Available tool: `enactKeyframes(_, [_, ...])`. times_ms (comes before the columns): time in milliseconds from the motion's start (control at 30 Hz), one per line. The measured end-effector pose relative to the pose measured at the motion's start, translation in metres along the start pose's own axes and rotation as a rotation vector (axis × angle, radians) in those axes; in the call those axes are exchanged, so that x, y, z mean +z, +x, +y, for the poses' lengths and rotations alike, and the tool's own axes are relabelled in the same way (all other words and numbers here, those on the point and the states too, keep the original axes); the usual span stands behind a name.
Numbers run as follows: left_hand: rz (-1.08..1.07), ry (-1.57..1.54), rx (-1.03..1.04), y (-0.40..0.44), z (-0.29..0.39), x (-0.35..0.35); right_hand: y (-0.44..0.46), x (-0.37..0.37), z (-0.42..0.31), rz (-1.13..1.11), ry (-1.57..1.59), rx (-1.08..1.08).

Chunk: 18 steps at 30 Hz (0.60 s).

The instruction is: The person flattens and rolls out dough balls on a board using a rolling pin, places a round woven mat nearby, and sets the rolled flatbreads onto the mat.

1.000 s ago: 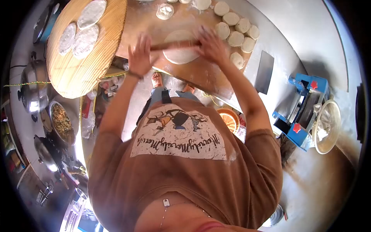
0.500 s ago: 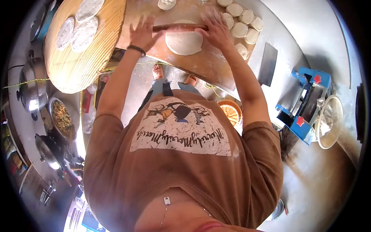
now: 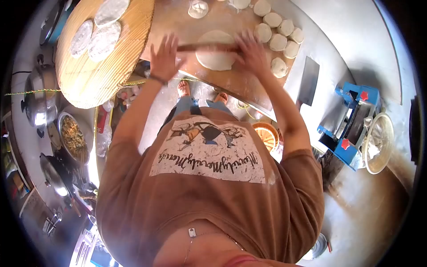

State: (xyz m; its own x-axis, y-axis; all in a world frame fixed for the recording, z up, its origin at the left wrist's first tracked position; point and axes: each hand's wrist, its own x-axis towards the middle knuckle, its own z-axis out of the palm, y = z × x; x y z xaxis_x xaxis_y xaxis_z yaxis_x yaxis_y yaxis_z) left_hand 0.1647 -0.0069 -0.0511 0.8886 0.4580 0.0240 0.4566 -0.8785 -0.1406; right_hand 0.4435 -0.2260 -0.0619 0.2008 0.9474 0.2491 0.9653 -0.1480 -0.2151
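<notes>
My left hand [image 3: 164, 60] lies flat with spread fingers over the left end of a thin wooden rolling pin [image 3: 207, 47]. At the pin's right end, my right hand [image 3: 252, 55] is likewise open, its palm pressing down. Neither hand has its fingers wrapped round the pin, whose middle is blurred. Beneath it is a flattened round of dough [image 3: 216, 61], showing on both sides of the pin. The dough rests on a floured wooden board [image 3: 173, 22]. Several small dough pieces [image 3: 278, 42] sit at the board's right, and another dough piece [image 3: 198, 9] lies farther back.
A round straw mat [image 3: 126, 53] at the left carries three flat dough rounds [image 3: 104, 41]. Below it are a lidded pot [image 3: 42, 95] and a bowl of chopped filling [image 3: 73, 135]. At right stand a blue-framed roller machine [image 3: 351, 124], a sieve-like basket [image 3: 378, 142] and a grey plate [image 3: 309, 80].
Both hands and the rolling pin have shifted toward my body over the dough. The whole view has also moved slightly, so the board appears lower.
</notes>
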Motion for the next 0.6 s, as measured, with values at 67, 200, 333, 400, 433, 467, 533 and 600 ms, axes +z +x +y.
enactKeyframes(67, [-0.108,0.000,0.023,-0.055,0.018,-0.022,-0.061,-0.025,-0.035,-0.101,0.044,0.009])
enactKeyframes(200, [0.056,-0.103,-0.075,-0.047,0.020,0.024,-0.042,-0.025,-0.036,-0.083,0.005,0.073])
enactKeyframes(333, [0.125,-0.179,-0.108,0.006,0.007,0.088,-0.013,0.033,0.005,0.036,-0.049,0.146])
enactKeyframes(400, [0.046,-0.214,-0.078,0.009,0.028,0.095,-0.039,0.049,0.008,0.022,0.030,0.140])
enactKeyframes(433, [0.067,-0.254,-0.063,0.013,0.027,0.082,-0.051,0.047,0.003,0.016,0.110,0.141])
enactKeyframes(467, [0.088,-0.293,-0.048,0.016,0.027,0.069,-0.039,0.033,-0.006,-0.028,0.218,0.272])
enactKeyframes(533, [0.250,-0.402,-0.028,-0.006,0.032,0.010,0.008,-0.013,-0.043,-0.097,0.355,0.597])
enactKeyframes(600, [0.408,-0.512,0.008,-0.025,0.037,-0.027,0.034,-0.025,-0.066,-0.089,0.301,0.778])
